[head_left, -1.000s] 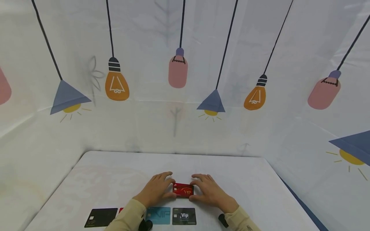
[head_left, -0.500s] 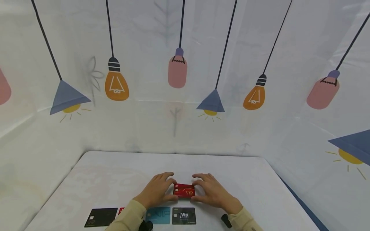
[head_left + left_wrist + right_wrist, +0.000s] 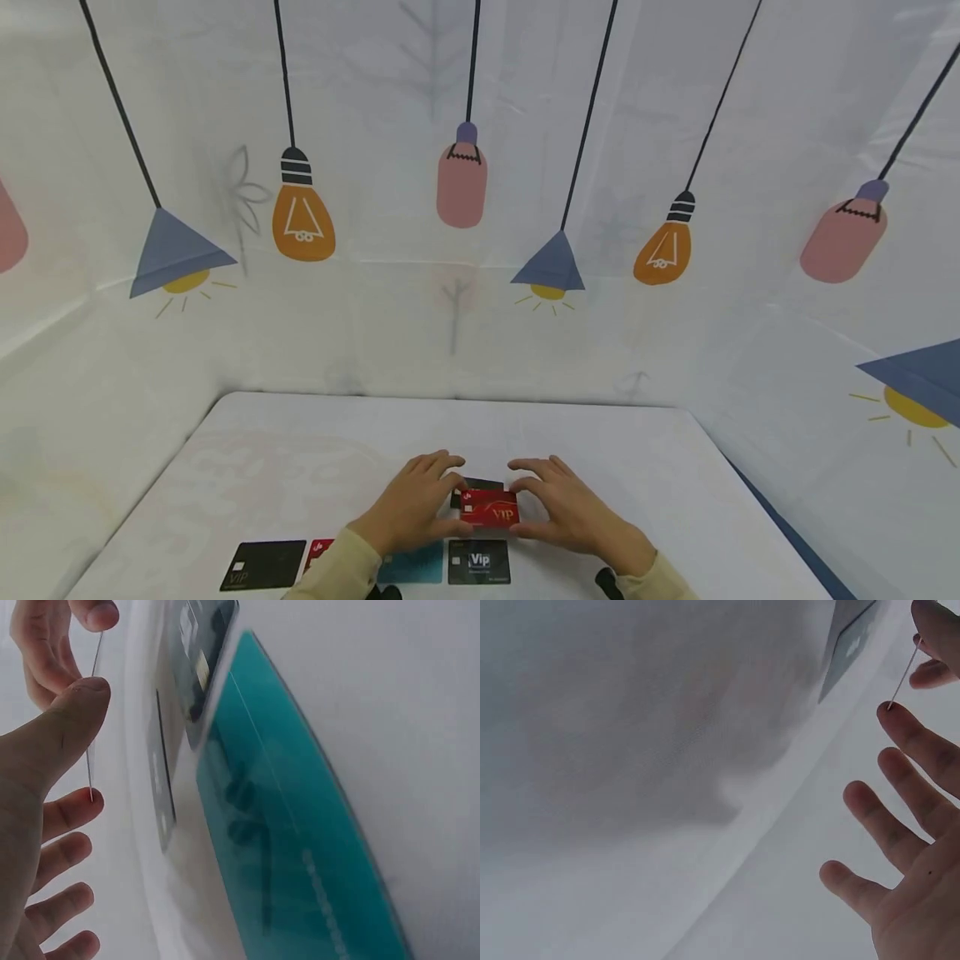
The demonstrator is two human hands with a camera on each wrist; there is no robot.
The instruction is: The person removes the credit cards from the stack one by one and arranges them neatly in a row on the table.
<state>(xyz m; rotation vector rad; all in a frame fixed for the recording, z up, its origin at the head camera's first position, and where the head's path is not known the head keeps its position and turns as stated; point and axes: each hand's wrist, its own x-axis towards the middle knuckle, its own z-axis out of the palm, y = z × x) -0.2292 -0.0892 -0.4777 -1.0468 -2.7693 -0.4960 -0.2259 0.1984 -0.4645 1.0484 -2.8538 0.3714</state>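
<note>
A red VIP card [image 3: 489, 509] is held up between both hands over the white table. My left hand [image 3: 416, 507] pinches its left edge between thumb and index finger, the other fingers spread loosely. On the opposite edge, thumb and index finger of my right hand [image 3: 573, 517] pinch it likewise. Both wrist views show the card edge-on, as a thin line above the tabletop. Behind it lies a dark card [image 3: 486, 484], partly covered by the red one in the head view.
Along the near side lie a black VIP card [image 3: 262, 565], a second red card [image 3: 317, 550] mostly behind my left sleeve, a teal card [image 3: 292, 817] and a dark grey Vip card [image 3: 478, 562]. White sheeting printed with lamps [image 3: 461, 187] surrounds the table [image 3: 660, 475].
Both hands have lifted the red card and brought it slightly nearer and to the right. The dark card behind it has come into view.
</note>
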